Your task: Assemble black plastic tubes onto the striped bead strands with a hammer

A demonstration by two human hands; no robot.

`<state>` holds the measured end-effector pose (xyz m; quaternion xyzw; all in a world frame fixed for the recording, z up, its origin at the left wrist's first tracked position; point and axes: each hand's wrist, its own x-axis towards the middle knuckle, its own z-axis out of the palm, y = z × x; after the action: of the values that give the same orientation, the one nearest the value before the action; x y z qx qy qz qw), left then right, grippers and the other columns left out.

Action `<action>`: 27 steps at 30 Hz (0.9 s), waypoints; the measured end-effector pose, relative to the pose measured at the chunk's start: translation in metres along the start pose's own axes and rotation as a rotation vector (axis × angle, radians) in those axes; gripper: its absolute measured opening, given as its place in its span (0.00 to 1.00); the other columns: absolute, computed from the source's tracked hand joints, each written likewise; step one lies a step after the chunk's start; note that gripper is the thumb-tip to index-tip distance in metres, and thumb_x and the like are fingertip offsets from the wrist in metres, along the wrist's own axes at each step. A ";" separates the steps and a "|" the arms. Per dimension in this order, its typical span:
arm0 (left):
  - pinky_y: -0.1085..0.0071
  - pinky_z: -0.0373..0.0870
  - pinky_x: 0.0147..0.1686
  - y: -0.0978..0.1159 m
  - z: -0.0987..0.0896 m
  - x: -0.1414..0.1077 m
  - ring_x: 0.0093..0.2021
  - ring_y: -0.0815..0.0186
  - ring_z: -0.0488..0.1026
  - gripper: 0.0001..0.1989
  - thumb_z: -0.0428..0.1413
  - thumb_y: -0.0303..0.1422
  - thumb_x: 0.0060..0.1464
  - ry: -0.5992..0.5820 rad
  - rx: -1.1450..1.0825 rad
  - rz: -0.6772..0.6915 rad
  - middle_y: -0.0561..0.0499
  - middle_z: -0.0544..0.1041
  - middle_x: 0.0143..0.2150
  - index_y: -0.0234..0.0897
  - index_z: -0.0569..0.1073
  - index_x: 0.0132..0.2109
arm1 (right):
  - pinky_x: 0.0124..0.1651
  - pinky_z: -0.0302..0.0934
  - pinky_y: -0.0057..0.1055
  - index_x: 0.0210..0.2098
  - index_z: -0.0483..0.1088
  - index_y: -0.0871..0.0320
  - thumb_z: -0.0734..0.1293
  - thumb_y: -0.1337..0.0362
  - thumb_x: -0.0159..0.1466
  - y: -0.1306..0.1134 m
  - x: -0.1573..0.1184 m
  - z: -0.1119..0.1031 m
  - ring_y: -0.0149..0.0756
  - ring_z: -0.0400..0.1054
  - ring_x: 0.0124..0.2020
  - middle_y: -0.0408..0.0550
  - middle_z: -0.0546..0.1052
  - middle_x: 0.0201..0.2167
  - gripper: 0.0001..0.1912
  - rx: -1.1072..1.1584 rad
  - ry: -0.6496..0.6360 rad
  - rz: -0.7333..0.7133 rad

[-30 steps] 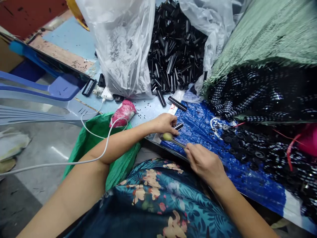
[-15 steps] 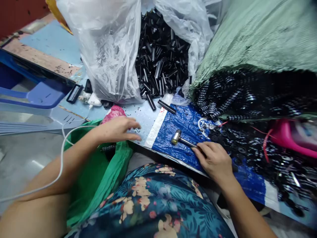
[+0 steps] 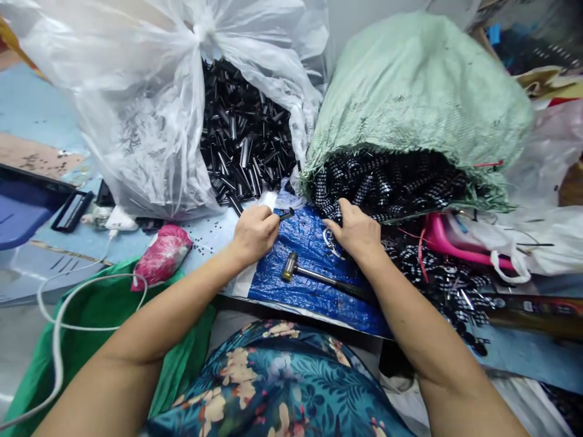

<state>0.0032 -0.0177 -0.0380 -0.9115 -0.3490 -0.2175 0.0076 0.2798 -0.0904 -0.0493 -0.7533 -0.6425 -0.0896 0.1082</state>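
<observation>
My left hand [image 3: 257,233] is closed around a short black plastic tube [image 3: 286,213], whose end sticks out to the right of the fist. My right hand [image 3: 357,230] reaches to the mouth of the green woven sack [image 3: 419,91], thumb and forefinger apart, at the edge of a heap of black ribbed pieces with pale dots [image 3: 382,185]; its other fingertips are partly hidden. Between my forearms a small hammer [image 3: 319,279] lies on the blue plastic sheet [image 3: 273,288], touched by neither hand.
A clear plastic bag [image 3: 150,139] full of black tubes [image 3: 246,145] stands at the back left. Loose black pieces and a pink plastic handle [image 3: 439,237] lie on the right. A pink bundle [image 3: 161,255], a white cable [image 3: 57,340] and green cloth [image 3: 177,388] are at the left.
My right hand has let go of the hammer and moved up to the sack's mouth. My left hand has moved right and taken hold of a black tube. The view has shifted right.
</observation>
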 end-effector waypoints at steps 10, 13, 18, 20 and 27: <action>0.74 0.66 0.24 0.006 -0.019 -0.031 0.24 0.69 0.73 0.10 0.56 0.39 0.55 -0.025 -1.223 -0.883 0.53 0.76 0.28 0.36 0.70 0.33 | 0.37 0.65 0.34 0.43 0.77 0.59 0.68 0.51 0.64 0.031 -0.001 -0.007 0.33 0.67 0.28 0.49 0.75 0.35 0.18 0.626 0.435 0.196; 0.79 0.57 0.18 0.023 -0.021 -0.023 0.19 0.74 0.69 0.16 0.62 0.42 0.51 0.086 -1.467 -1.027 0.55 0.76 0.27 0.37 0.64 0.33 | 0.34 0.67 0.33 0.41 0.74 0.56 0.70 0.46 0.62 0.021 -0.019 -0.012 0.32 0.68 0.29 0.46 0.74 0.34 0.20 1.081 0.518 0.453; 0.80 0.57 0.19 0.068 -0.018 -0.017 0.17 0.77 0.64 0.18 0.63 0.40 0.53 -0.013 -1.689 -0.926 0.59 0.72 0.24 0.37 0.68 0.44 | 0.26 0.66 0.31 0.40 0.69 0.54 0.56 0.37 0.68 -0.033 -0.056 -0.021 0.32 0.68 0.26 0.43 0.71 0.28 0.28 1.692 -0.006 0.615; 0.79 0.57 0.18 0.082 -0.017 -0.020 0.16 0.77 0.65 0.17 0.60 0.44 0.58 -0.063 -1.681 -0.886 0.58 0.73 0.25 0.36 0.68 0.46 | 0.21 0.61 0.27 0.40 0.69 0.54 0.59 0.37 0.66 -0.054 -0.069 -0.026 0.29 0.62 0.21 0.39 0.68 0.24 0.26 1.887 -0.234 0.693; 0.76 0.57 0.19 0.111 -0.016 -0.036 0.17 0.77 0.63 0.19 0.56 0.49 0.60 -0.097 -1.456 -0.802 0.56 0.72 0.27 0.36 0.69 0.39 | 0.17 0.50 0.21 0.45 0.69 0.51 0.63 0.38 0.66 -0.086 -0.089 -0.046 0.23 0.52 0.15 0.33 0.62 0.19 0.24 2.003 -0.155 0.733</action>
<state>0.0441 -0.1268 -0.0224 -0.5034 -0.4195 -0.3354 -0.6768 0.1805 -0.1747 -0.0252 -0.4720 -0.1627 0.5649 0.6570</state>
